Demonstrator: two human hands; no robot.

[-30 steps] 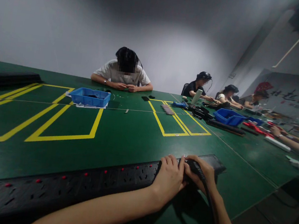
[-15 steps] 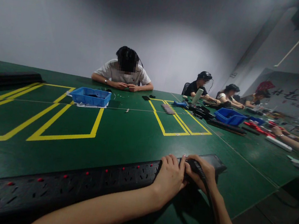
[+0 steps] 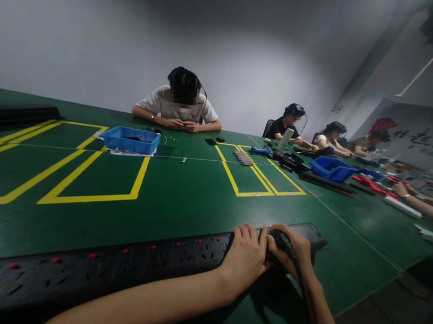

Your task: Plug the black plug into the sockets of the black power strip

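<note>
A long black power strip [image 3: 126, 269] with several sockets and red buttons lies slantwise across the near table, from the lower left to the right. My left hand [image 3: 246, 256] is closed over it near its right end, the fingers curled across the top. Right beside it, my right hand [image 3: 296, 249] is closed around a black power cord [image 3: 287, 244] with a ribbed sleeve. From there the cord loops down along my right forearm. The fingertips of both hands almost meet, and they hide the spot where the cord's end meets the strip.
A blue bin [image 3: 131, 141] stands on the green table [image 3: 179, 199], which bears yellow tape outlines. Another blue bin [image 3: 332, 169] and black parts [image 3: 294, 162] lie further right. One person [image 3: 178, 104] sits opposite; several others sit along the right. Another black strip [image 3: 11, 116] lies far left.
Both hands keep the same hold on the strip and the cord. The view has shifted very slightly; nothing else has visibly moved.
</note>
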